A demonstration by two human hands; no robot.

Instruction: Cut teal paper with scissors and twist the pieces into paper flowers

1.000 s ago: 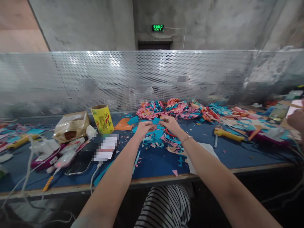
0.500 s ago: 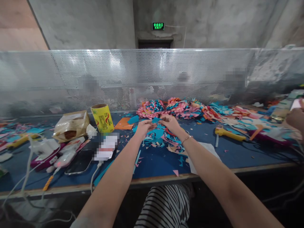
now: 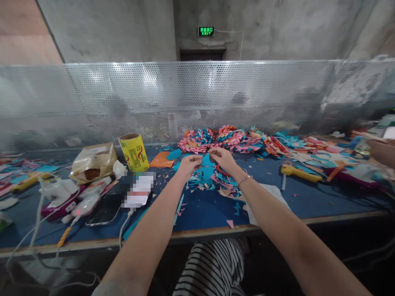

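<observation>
The person's two hands are meeting over the middle of the worktable (image 3: 203, 211), with a blue paper piece (image 3: 206, 159) sitting in the narrow gap between them. The left hand (image 3: 189, 165) is closing its fingertips on the paper's left side, while the right hand (image 3: 224, 158) is pinching at its upper right, so both grips are together on the one piece. Neither hand is clearly nearer, since the fingertips of each are touching it. The visible part is slanting upward from the left fingertips to the right ones; its true long axis is too small and too covered to tell.

Just below the grip, blue paper scraps (image 3: 200, 174) are spreading over the table. Directly beyond it, curled paper blossoms (image 3: 196, 141) in pink and blue are standing in a row. An orange paper sheet (image 3: 161, 160) is lying just left of the left hand, with a yellow cardboard tube (image 3: 134, 153) standing farther out. Well to the right, a yellow-handled tool (image 3: 304, 174) is resting on the table.
</observation>
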